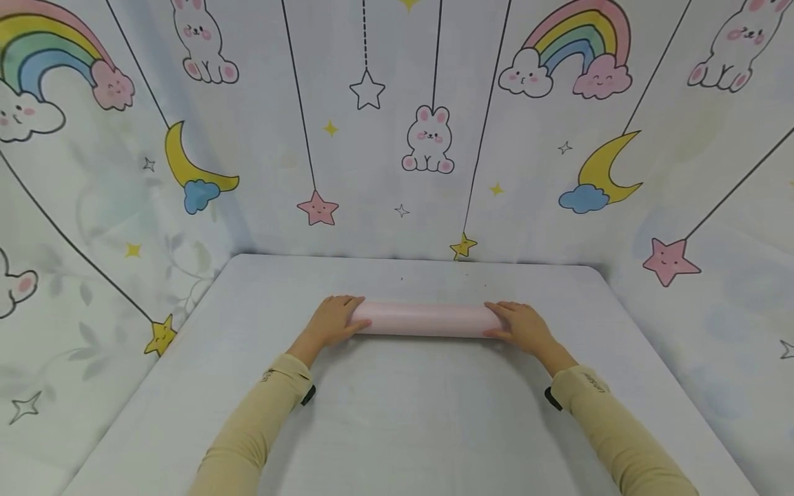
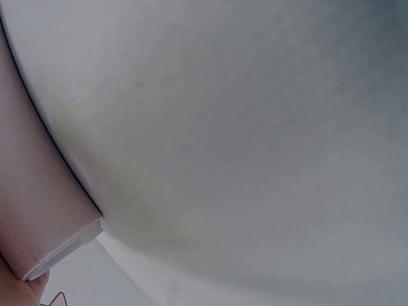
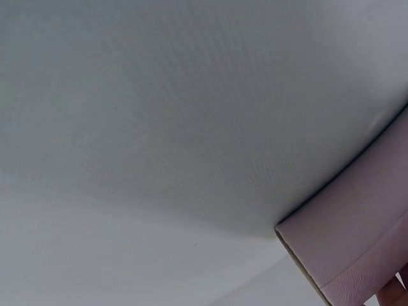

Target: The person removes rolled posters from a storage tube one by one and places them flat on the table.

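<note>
A smooth pale pink roll lies crosswise on the white table, toward its far side. My left hand grips the roll's left end, fingers over the top and thumb along the near side. At the other end my right hand holds it the same way. In the left wrist view the pink roll shows a whitish edge at its end, with part of the left hand below. The right wrist view shows the roll with a thin tan rim, and fingers at the lower corner.
Behind the table and along both sides hangs a white curtain printed with rabbits, stars, moons and rainbows. The table's far edge runs a little beyond the roll. A few tiny dark specks mark the tabletop behind it.
</note>
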The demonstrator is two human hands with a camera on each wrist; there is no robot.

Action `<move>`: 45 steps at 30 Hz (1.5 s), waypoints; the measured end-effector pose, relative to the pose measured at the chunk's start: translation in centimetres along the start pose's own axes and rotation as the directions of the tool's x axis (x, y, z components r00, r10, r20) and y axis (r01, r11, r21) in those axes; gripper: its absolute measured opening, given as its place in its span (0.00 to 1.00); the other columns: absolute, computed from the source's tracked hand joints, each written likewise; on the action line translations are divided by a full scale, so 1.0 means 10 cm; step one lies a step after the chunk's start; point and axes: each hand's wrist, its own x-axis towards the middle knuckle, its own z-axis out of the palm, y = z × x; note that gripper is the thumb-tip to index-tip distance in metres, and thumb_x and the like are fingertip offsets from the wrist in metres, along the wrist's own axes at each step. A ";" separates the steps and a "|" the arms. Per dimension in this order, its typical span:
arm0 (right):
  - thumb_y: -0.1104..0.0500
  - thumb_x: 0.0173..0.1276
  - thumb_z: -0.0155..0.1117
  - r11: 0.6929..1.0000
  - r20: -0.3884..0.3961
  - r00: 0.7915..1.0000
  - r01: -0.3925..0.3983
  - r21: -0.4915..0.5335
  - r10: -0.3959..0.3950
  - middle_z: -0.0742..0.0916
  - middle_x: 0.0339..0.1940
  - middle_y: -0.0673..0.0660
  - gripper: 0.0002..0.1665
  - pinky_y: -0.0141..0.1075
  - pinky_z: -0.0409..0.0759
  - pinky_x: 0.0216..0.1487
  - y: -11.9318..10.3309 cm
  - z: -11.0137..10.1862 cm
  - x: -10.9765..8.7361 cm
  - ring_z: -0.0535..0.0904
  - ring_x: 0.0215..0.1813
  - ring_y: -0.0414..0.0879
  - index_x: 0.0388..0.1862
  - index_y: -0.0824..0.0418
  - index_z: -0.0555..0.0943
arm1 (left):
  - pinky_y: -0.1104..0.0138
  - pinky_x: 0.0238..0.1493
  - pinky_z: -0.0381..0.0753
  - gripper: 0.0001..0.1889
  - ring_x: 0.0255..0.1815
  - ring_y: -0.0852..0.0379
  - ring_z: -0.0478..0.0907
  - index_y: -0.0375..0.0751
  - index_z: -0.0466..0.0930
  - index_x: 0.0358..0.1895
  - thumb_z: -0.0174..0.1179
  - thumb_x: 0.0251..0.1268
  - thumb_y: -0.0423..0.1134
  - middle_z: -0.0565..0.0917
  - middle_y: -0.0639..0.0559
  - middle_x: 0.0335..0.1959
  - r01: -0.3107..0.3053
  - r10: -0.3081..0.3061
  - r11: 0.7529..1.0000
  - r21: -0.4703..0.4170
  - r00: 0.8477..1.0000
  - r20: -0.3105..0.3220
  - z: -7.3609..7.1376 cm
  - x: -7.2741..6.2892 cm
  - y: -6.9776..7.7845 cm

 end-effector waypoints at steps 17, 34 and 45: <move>0.44 0.51 0.69 0.998 0.018 1.000 -0.012 0.065 0.011 0.80 0.50 0.66 0.37 0.55 0.66 0.55 0.15 -0.03 -0.15 0.75 0.52 0.63 0.57 0.63 0.75 | 0.50 0.58 0.61 0.32 0.57 0.43 0.68 0.39 0.67 0.62 0.47 0.64 0.60 0.73 0.40 0.55 -0.011 0.011 1.000 0.009 1.000 0.022 0.08 0.00 0.20; 0.44 0.49 0.70 0.989 0.042 0.998 -0.048 0.137 0.043 0.80 0.50 0.67 0.39 0.55 0.66 0.54 0.38 -0.18 -0.38 0.74 0.53 0.64 0.57 0.64 0.75 | 0.51 0.58 0.61 0.34 0.58 0.45 0.67 0.40 0.63 0.64 0.44 0.64 0.62 0.72 0.42 0.56 -0.041 0.038 0.999 0.034 0.996 0.077 0.15 0.12 0.51; 0.47 0.46 0.74 0.968 0.062 0.992 -0.122 0.221 0.111 0.79 0.52 0.68 0.40 0.57 0.63 0.54 0.52 -0.32 -0.58 0.71 0.55 0.66 0.56 0.65 0.76 | 0.51 0.59 0.61 0.33 0.60 0.46 0.66 0.41 0.61 0.66 0.43 0.66 0.61 0.71 0.44 0.58 -0.040 0.030 0.997 0.066 0.989 0.142 0.15 0.23 0.79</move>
